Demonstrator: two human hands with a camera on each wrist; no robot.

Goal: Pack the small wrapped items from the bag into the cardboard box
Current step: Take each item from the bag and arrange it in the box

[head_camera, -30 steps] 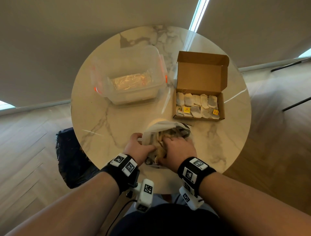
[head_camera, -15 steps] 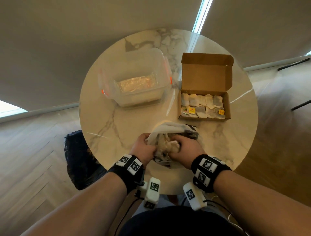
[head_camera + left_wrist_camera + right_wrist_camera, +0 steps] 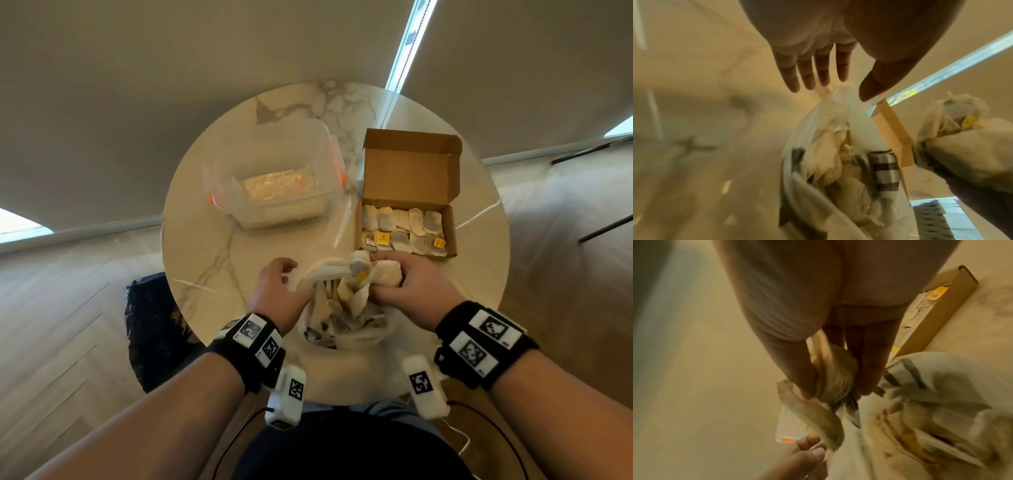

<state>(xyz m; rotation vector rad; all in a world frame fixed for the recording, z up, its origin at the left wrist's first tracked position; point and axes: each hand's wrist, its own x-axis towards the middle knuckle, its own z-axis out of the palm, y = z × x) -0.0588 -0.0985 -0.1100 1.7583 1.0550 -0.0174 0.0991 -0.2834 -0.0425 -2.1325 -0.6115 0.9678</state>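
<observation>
A white plastic bag (image 3: 337, 318) full of tea bags lies at the table's near edge. My right hand (image 3: 383, 277) grips a clump of tea bags (image 3: 358, 265) just above the bag's far rim, some trailing down with a yellow tag. In the right wrist view, thumb and fingers of that hand (image 3: 836, 386) wrap the clump (image 3: 835, 378). My left hand (image 3: 298, 279) hovers at the bag's left rim, its fingers (image 3: 813, 76) straight and holding nothing. Just beyond my right hand, the open cardboard box (image 3: 409, 168) holds two rows of tea bags (image 3: 404, 229).
A clear plastic container (image 3: 274, 185) with orange clips stands on the round marble table (image 3: 212, 260) at the back left, beside the box. A black bag (image 3: 150, 325) sits on the wooden floor left of the table.
My right hand has come up out of the bag with a clump of tea bags and moved right, towards the box. My left hand has let go of the bag's rim and spread its fingers.
</observation>
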